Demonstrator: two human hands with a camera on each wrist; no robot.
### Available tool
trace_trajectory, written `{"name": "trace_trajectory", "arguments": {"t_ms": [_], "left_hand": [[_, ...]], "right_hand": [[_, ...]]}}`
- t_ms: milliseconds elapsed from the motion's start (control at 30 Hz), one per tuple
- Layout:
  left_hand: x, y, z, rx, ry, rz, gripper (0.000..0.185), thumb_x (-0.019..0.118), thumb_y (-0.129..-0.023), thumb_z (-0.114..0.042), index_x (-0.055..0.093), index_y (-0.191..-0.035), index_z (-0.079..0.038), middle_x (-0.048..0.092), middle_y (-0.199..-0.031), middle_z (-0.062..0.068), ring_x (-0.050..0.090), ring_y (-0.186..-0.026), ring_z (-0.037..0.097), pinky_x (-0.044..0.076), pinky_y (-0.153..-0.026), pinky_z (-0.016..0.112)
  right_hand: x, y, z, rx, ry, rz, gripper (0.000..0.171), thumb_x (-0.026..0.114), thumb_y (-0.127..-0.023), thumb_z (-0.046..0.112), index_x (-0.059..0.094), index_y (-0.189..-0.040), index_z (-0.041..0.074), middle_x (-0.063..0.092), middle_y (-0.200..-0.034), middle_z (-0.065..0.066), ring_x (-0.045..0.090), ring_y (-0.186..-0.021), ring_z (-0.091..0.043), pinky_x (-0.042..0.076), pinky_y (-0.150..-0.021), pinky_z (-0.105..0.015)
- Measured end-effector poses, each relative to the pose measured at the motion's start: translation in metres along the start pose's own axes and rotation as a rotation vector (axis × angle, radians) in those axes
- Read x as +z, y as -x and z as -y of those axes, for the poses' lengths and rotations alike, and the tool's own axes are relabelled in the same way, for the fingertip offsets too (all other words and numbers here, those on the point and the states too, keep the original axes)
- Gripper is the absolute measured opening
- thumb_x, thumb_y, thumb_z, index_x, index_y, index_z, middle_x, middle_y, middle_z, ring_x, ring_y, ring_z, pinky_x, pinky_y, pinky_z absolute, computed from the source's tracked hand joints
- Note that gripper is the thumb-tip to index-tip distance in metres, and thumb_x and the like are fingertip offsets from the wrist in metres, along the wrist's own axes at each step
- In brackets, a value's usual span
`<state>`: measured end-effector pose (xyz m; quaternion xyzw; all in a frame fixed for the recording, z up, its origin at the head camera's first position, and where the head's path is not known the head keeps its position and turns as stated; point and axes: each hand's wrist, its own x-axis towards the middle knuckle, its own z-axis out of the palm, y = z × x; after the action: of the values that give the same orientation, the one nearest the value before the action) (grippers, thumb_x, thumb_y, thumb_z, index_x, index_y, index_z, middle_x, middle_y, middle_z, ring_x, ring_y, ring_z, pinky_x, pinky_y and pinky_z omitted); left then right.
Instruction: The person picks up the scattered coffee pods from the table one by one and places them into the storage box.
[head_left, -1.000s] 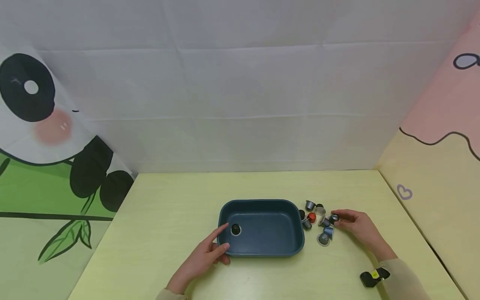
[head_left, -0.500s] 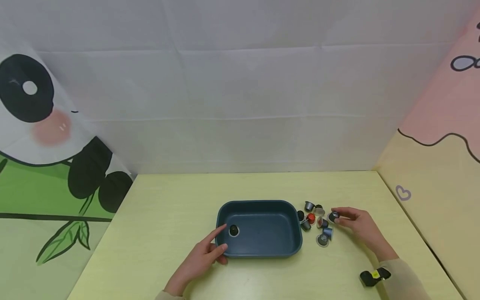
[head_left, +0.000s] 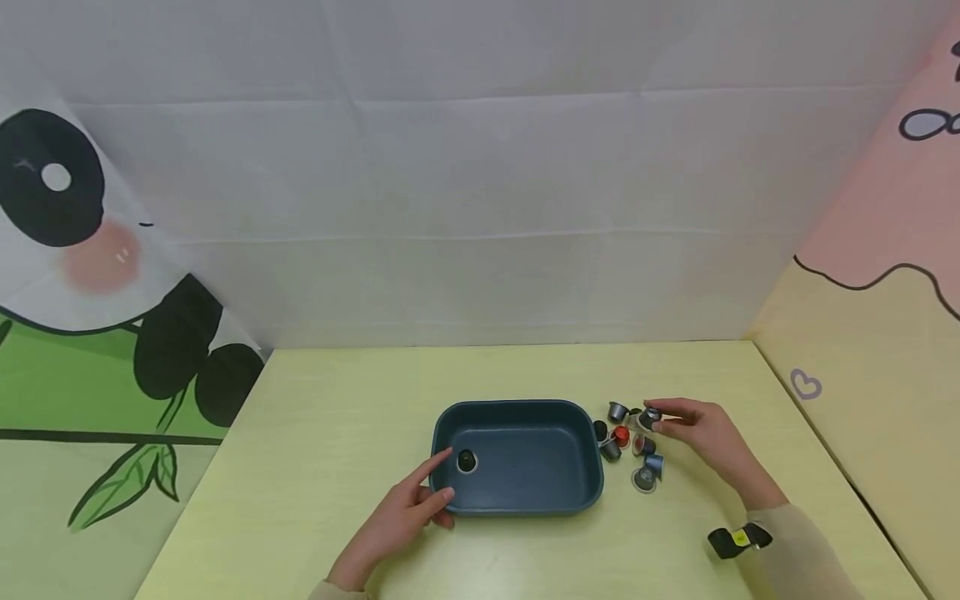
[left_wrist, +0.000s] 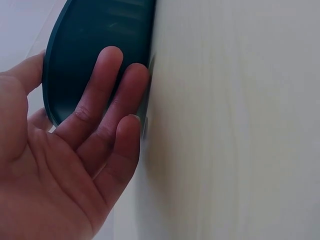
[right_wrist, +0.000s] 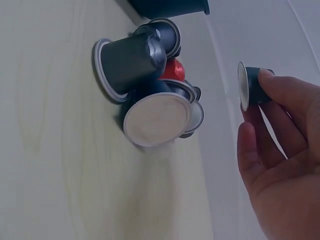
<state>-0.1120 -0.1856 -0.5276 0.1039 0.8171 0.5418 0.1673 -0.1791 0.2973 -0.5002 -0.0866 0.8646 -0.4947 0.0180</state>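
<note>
In the head view my left hand (head_left: 401, 517) holds the left front corner of a dark teal plastic bin (head_left: 525, 511). The left wrist view shows several fingers (left_wrist: 100, 82) against the bin's outer wall (left_wrist: 100, 30), with others over its rim. One black coffee capsule (head_left: 467, 461) stands inside, near the left end. Between thumb and fingers my right hand (head_left: 705, 433) pinches a dark coffee capsule (right_wrist: 256, 85), raised above the table and apart from the pile. Below it lie several loose capsules, among them a red one (head_left: 621, 436) and a blue one (head_left: 655, 464).
The loose pile sits against the bin's right side, with a grey capsule (head_left: 643, 478) nearest the front. A pale yellow table (head_left: 337, 417) lies under everything. A white cloth (head_left: 480, 208) hangs behind, and printed panels stand left and right.
My right hand has lifted its capsule off the pile's right side and moved it left and slightly back. The left hand stays at the bin's corner.
</note>
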Motion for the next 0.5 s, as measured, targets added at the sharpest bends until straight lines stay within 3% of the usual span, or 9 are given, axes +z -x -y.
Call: {"name": "trace_trajectory", "arguments": {"t_ms": [300, 500], "left_hand": [[0.000, 0.003, -0.011, 0.001, -0.014, 0.005, 0.061, 0.059, -0.102, -0.022, 0.032, -0.157, -0.016, 0.072, -0.076, 0.014, 0.070, -0.073, 0.033, 0.040, -0.063, 0.025], [0.000, 0.001, -0.004, -0.001, 0.024, 0.015, 0.063, 0.060, -0.102, -0.025, 0.031, -0.157, -0.018, 0.072, -0.077, 0.013, 0.069, -0.073, 0.032, 0.042, -0.063, 0.025]], "right_hand": [[0.006, -0.015, 0.025, -0.067, -0.079, 0.056, 0.043, 0.075, -0.091, 0.020, 0.066, -0.129, 0.002, 0.067, -0.125, -0.014, 0.067, -0.101, -0.011, 0.052, -0.083, -0.025], [0.015, -0.027, 0.040, -0.081, -0.110, 0.082, 0.039, 0.075, -0.091, 0.017, 0.068, -0.127, 0.004, 0.067, -0.124, -0.014, 0.067, -0.102, -0.016, 0.053, -0.082, -0.027]]}}
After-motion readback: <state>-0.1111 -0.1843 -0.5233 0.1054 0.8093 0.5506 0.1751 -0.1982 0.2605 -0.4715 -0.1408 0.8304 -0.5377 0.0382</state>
